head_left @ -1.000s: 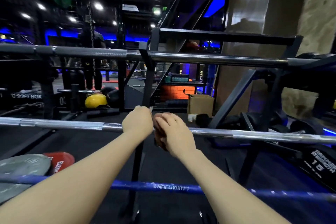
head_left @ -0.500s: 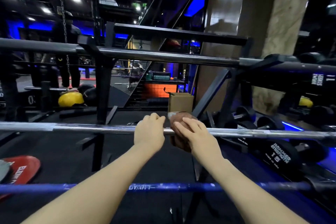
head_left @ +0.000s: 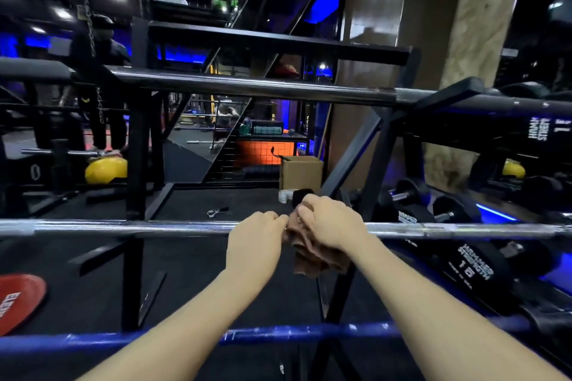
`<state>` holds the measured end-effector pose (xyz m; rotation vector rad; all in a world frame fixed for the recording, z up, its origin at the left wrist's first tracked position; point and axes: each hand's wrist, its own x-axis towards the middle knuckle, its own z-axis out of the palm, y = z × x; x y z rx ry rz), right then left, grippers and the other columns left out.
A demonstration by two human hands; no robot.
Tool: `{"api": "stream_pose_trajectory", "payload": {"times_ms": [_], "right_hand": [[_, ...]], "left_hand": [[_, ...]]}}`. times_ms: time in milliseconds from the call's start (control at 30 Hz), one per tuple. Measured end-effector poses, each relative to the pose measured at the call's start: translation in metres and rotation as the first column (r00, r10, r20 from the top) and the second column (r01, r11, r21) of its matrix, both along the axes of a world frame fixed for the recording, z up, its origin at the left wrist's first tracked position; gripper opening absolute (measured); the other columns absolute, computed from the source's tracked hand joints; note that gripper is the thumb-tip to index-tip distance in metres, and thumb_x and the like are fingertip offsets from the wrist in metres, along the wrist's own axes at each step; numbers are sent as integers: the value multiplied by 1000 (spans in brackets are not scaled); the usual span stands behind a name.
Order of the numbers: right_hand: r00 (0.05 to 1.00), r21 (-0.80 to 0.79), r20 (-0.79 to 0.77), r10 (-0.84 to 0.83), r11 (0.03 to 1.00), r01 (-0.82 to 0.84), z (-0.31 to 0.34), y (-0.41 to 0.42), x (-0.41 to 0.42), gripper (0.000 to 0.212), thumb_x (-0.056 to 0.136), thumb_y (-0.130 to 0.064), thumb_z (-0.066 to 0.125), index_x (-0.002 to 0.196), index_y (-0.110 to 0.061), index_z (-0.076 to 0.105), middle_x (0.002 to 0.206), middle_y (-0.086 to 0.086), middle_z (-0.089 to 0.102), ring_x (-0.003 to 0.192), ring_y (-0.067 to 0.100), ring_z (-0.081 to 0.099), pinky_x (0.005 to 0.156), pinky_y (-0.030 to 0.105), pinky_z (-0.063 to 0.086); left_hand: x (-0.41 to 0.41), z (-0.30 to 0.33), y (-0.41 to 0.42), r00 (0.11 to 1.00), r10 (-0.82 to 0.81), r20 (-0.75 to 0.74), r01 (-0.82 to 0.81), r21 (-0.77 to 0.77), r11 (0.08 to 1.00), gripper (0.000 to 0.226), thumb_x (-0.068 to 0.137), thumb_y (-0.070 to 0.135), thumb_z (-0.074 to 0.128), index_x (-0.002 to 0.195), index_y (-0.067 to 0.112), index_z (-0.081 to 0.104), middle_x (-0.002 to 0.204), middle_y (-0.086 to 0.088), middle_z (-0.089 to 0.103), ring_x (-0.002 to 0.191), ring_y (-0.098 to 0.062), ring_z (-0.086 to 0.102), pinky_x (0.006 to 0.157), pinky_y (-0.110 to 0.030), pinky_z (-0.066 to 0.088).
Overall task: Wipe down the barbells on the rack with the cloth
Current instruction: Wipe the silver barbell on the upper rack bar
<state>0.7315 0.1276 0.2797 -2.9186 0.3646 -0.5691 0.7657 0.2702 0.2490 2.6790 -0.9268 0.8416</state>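
Observation:
A silver barbell (head_left: 154, 227) lies level across the black rack (head_left: 136, 164) at mid height. My right hand (head_left: 332, 221) grips a brown cloth (head_left: 311, 252) wrapped over this bar, and the cloth's loose end hangs below it. My left hand (head_left: 255, 240) is curled round the same bar just left of the cloth, touching it. A darker barbell (head_left: 263, 86) rests on the rack above, and a blue barbell (head_left: 278, 335) lies across the bottom, under my forearms.
Black dumbbells (head_left: 473, 260) fill a rack on the right. A cardboard box (head_left: 301, 173) stands on the floor behind the bars, with a red plate (head_left: 17, 300) at lower left and a yellow ball (head_left: 106, 168) further back. A person (head_left: 102, 86) stands at the back left.
Both hands and the cloth have slid right along the silver barbell, and my view has turned right with them. More of the cloth now hangs below the bar.

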Motion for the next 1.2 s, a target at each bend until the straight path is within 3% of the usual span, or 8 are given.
{"api": "stream_pose_trajectory", "payload": {"times_ms": [67,267,400,567,767,867,1033,1200], "right_hand": [[999,15,31,-35,999,35,-3,2,3,34,99,-39,30,118,-23,52,118,6,58,107,31,53,83,40,42],[874,-277,465,139,961,-6,-67,4,-30,41,90,-36,37,124,-21,53,123,10,56,112,32,51,96,50,46],[903,-185,428,35,981,50,-45,10,-16,41,90,-48,31,112,-30,60,109,1,59,101,24,54,87,38,43],[982,80,96,-165,984,157,-5,13,9,36,96,-41,31,104,-24,62,110,6,64,102,31,57,77,37,38],[870,-206,493,27,975,86,-69,17,-29,39,93,-41,37,121,-25,60,120,7,57,111,29,51,95,45,44],[878,-286,477,41,952,111,-48,10,-20,23,94,-36,49,106,-23,64,101,3,60,94,28,58,80,41,48],[971,133,15,-238,963,234,-3,7,22,38,94,-35,33,109,-18,63,115,8,64,104,31,58,76,36,40],[915,-167,402,-43,979,119,-49,11,-15,38,93,-41,32,115,-28,60,109,6,59,105,27,54,87,39,43]], "left_hand": [[0,-1,0,1000,2,-7,-3,-10,1000,16,100,33,39,106,27,52,104,4,56,98,-15,53,59,-29,31],[-3,-3,2,1000,-25,-9,25,-52,998,12,100,31,39,98,25,50,98,3,56,96,-16,53,52,-29,28],[1,-5,2,999,-47,-14,46,-75,996,11,99,28,40,99,26,51,99,3,56,97,-16,53,56,-30,31],[1,-3,4,997,-72,-36,69,-87,994,18,99,34,40,99,23,54,100,3,58,97,-16,53,57,-31,31],[1,-4,6,997,-75,-10,74,-70,995,17,99,36,40,102,25,53,99,4,58,97,-15,54,57,-29,29],[2,-5,3,998,-64,4,64,-65,996,15,99,34,39,102,26,52,101,5,58,98,-14,54,57,-28,30],[5,-4,4,998,-67,-17,66,-49,997,18,98,40,41,105,28,53,101,5,59,97,-14,55,53,-28,29],[2,-4,6,998,-68,-4,68,-58,996,14,99,34,41,99,25,51,98,4,58,95,-14,54,56,-30,31]]}}
